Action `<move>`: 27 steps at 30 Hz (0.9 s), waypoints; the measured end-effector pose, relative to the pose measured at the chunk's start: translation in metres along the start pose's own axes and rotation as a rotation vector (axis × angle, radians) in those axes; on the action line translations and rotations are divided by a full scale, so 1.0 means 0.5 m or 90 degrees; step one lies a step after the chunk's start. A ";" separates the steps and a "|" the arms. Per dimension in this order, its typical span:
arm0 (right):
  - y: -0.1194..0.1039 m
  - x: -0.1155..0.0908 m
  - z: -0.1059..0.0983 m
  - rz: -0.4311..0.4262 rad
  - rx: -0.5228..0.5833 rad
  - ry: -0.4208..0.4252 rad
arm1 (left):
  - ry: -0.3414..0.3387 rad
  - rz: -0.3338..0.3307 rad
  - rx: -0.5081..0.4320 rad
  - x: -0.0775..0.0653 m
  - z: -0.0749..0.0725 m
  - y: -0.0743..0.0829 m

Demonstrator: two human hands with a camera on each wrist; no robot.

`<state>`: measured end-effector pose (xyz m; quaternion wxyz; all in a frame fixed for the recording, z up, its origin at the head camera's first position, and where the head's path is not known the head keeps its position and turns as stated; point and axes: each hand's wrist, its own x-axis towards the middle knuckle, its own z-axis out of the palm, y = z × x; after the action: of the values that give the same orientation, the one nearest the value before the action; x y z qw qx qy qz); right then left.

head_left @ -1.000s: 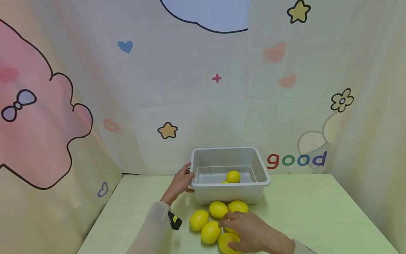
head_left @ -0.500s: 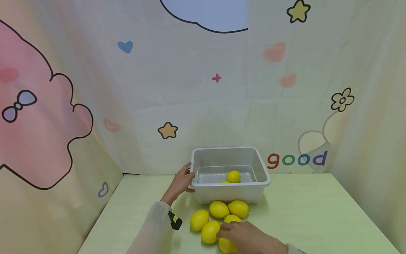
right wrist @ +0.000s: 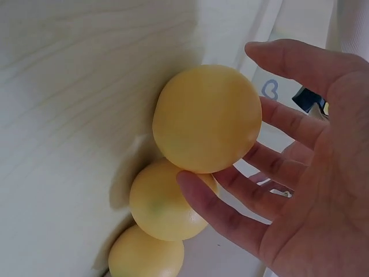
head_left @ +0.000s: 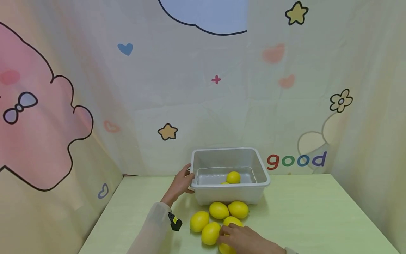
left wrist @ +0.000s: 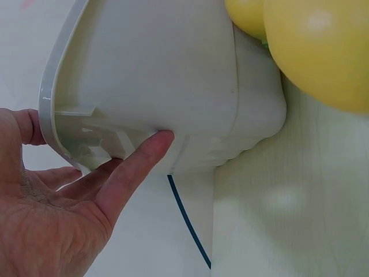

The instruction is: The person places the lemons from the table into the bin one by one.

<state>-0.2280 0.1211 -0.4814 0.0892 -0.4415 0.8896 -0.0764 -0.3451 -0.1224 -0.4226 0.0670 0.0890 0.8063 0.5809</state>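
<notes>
A pale grey plastic bin stands at the back of the table, with lemons inside; its front wall partly hides one. My left hand grips the bin's left rim, thumb over the edge and fingers against the outer wall, as the left wrist view shows. Several lemons lie in a cluster before the bin. Over the nearest lemon is my right hand, fingers spread along its far side. In the right wrist view the thumb stands apart from that lemon.
The light green table extends on both sides of the bin. A printed curtain hangs right behind it. On the left sleeve sits a small black device.
My right hand has shifted slightly left and down onto the nearest lemon, uncovering the lemons behind it. The left hand and bin have stayed in place.
</notes>
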 end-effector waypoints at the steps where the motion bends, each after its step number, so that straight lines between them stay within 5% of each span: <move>1: -0.001 0.001 0.002 0.001 0.001 -0.002 | -0.001 -0.001 0.001 0.000 0.000 -0.001; 13: -0.001 0.006 0.035 -0.049 -0.009 0.016 | 0.015 0.003 -0.002 0.047 0.002 -0.060; 27: -0.002 0.005 0.058 -0.093 0.030 0.029 | 0.020 0.002 0.000 0.048 0.003 -0.065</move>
<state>-0.2223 0.1169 -0.5095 0.0738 -0.5010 0.8548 -0.1136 -0.3704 -0.1259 -0.4539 0.0534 0.0809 0.8072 0.5822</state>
